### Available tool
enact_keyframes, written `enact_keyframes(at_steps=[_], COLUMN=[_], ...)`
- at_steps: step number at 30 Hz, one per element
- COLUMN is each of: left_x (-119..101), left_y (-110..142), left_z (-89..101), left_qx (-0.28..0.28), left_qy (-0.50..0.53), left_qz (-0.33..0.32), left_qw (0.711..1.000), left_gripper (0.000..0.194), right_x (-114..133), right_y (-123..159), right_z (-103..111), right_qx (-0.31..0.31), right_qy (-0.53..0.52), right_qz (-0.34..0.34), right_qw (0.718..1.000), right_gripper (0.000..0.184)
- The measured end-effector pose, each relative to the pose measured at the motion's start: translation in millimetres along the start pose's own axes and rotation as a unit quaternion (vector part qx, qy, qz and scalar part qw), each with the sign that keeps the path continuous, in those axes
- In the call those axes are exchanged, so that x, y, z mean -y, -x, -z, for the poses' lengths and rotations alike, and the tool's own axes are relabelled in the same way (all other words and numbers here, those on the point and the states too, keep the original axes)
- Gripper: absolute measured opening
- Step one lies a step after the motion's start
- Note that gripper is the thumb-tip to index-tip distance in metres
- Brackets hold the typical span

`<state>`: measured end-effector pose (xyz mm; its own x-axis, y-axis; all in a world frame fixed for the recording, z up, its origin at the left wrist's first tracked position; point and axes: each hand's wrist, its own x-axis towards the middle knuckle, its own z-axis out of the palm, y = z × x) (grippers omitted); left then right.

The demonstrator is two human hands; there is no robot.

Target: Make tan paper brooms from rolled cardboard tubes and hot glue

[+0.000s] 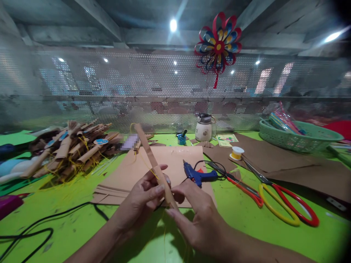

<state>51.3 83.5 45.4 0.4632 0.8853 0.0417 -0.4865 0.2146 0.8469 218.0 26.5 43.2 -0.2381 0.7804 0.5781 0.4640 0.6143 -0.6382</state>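
Closest to me, my right hand (200, 215) pinches the lower end of a narrow, flat brown paper strip (157, 169) between thumb and bent forefinger. My left hand (146, 195) grips the same strip near its middle, thumb pressed along its face, fingers curled behind. The strip slants up and away to the left above the table (74, 237), smooth lime green with dark scuffs; its upper part is darker, its lower part paler. Thin yellow thread (165, 233) dangles beneath my hands. A limp black cord (101, 212) loops at the left.

Just beyond my fingers lie flat tan sheets (131, 168), their near left edge cut into strips. On them, near my right hand, rests a glue gun (200, 177) of blue plastic. To its right are slim scissors (245, 188) with orange-red handles, and larger scissors (265, 179) with wide loops, one yellow, one red.

Farther off, a tangled pile (68, 149) of brown paper rolls and yellow threads sits left. At right are a squat spool (236, 152), broad brown card (296, 175) and an oval green lattice basket (290, 138). A rounded white jug (203, 130) stands before a perforated metal screen (123, 84), where a looped-petal paper flower (218, 47) hangs, red, blue and yellow.
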Motion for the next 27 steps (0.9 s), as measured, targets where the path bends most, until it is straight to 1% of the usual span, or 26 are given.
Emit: enact_keyframes(at_steps=[5,8,12,16,19,23,25,27], left_x=[0.8,2.8,4.2,3.6,3.4,3.8,3.7,2.8], left_y=[-1.7,-2.1,-1.4,-1.4,-1.3,-0.2,0.4,1.1], left_z=[2.1,4.4,6.5,7.2,6.4,3.7,2.1,0.4], left_qx=[-0.010,-0.007,-0.009,-0.007,-0.005,-0.005,-0.002,0.002], left_qy=[0.014,0.027,0.015,0.013,0.014,0.026,0.032,0.035], left_qz=[0.008,0.026,0.049,0.053,0.053,0.051,0.052,0.055], left_qw=[1.000,0.999,0.999,0.998,0.998,0.998,0.998,0.998], left_gripper=[0.047,0.036,0.024,0.024,0.024,0.024,0.023,0.022], right_x=[2.1,2.9,1.9,0.1,-0.7,0.4,1.0,1.0], right_y=[-0.3,0.4,1.3,0.4,-0.8,-1.3,-1.1,-0.8], right_z=[-0.1,0.0,-1.5,-5.1,-8.3,-9.1,-7.7,-5.6], right_qx=[-0.001,-0.004,0.004,0.004,0.004,0.007,0.008,0.005], right_qy=[-0.016,-0.014,-0.032,-0.069,-0.116,-0.172,-0.157,-0.115], right_qz=[0.000,-0.008,-0.036,-0.071,-0.091,-0.092,-0.084,-0.072], right_qw=[1.000,1.000,0.999,0.995,0.989,0.981,0.984,0.991], right_gripper=[0.021,0.020,0.020,0.021,0.023,0.031,0.033,0.031])
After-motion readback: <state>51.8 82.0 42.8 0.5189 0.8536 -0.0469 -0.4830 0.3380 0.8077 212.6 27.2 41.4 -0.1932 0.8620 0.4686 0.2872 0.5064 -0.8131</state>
